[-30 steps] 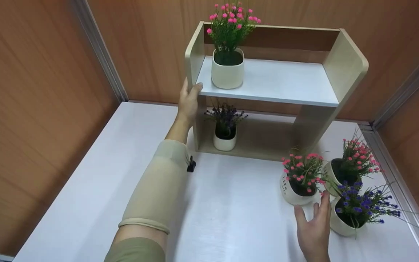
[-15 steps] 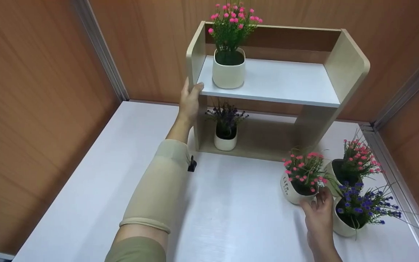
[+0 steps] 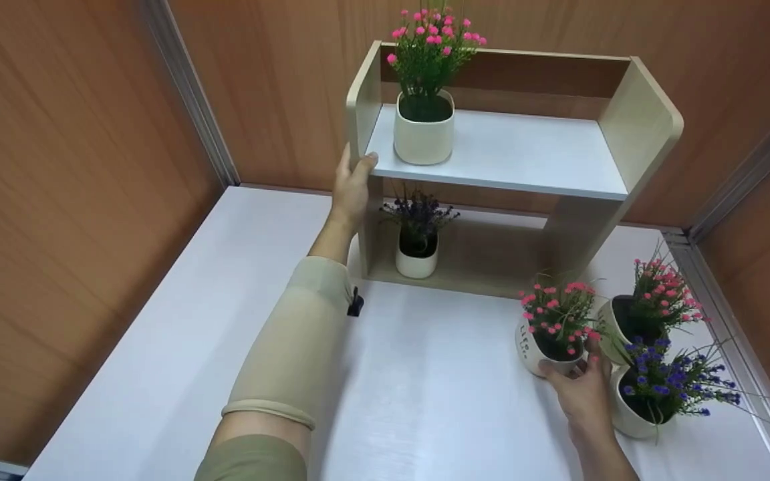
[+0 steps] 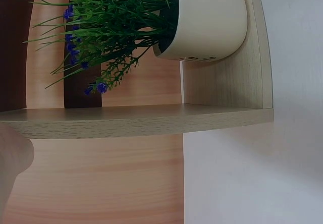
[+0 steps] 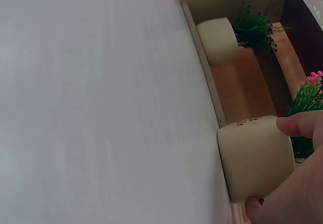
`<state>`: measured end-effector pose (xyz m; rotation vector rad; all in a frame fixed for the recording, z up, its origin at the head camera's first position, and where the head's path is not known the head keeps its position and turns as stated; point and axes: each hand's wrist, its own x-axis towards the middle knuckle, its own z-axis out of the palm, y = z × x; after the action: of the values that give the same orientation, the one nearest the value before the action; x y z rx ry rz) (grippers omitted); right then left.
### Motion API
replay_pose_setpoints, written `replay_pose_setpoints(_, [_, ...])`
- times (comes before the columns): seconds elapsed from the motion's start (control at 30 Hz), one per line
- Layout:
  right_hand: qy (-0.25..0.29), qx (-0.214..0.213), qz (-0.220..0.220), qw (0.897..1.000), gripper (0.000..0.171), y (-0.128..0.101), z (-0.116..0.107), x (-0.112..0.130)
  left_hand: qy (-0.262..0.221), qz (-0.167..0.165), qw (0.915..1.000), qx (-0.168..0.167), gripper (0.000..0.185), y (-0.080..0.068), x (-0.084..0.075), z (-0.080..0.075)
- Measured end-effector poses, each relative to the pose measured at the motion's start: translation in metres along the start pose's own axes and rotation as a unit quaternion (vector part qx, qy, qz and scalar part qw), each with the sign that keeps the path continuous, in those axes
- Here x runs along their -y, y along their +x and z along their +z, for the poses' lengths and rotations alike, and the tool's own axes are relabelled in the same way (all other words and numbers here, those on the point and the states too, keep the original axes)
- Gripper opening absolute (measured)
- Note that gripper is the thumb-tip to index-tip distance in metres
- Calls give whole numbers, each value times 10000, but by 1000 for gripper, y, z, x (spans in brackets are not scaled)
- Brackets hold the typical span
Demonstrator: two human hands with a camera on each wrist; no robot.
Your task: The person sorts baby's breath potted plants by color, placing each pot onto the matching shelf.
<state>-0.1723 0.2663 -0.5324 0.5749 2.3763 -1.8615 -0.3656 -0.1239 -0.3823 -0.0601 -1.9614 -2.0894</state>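
The front pot of pink flowers (image 3: 557, 327) appears to rest on the counter (image 3: 412, 374), close before the near right corner of the shelf (image 3: 532, 150). As I judge, it could tip to the left, because the grip seems to sit mostly on its near and right sides. Its wall looks smooth, so a weak pinch could slip. The pot of blue flowers (image 3: 662, 384) stands just to the right, and the rear pot of pink flowers (image 3: 649, 310) is near too; their thin leaves may catch on the fingers, and a careless elbow could push them. A strong pull on the shelf could shake the upper pink plant (image 3: 425, 100) and the lower purple plant (image 3: 418, 230), which stand on its two levels at the left.

The right hand (image 3: 582, 401) reaches from the near side and pinches the front pot, with thumb on the near wall and finger at the right side. The left arm is stretched far; the left hand (image 3: 350, 194) is clamped round the shelf's left side board, its thumb at the front edge, its other fingers partly hidden.
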Motion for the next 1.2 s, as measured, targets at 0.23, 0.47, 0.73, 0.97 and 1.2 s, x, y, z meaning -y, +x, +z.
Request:
replay_pose_setpoints(0.23, [-134,326,83,9993,112,4,-3,-2,52,25,10000,-14,81,2,0,1])
replay_pose_setpoints(0.47, [101,454,196,9987,115,6,-1,0,95,-154,9998,-90,85,1,1,1])
replay_pose_setpoints(0.73, [246,240,163,9993,112,3,2,3,101,-229,9997,-73,86,-1,-1,1])
replay_pose_setpoints(0.97, [448,177,8,9988,112,-2,6,8,21,-181,9998,-24,88,-1,-1,1])
replay_pose_setpoints(1.2, [343,34,-67,9994,115,-9,8,21,39,-235,9997,-80,88,0,1,-1])
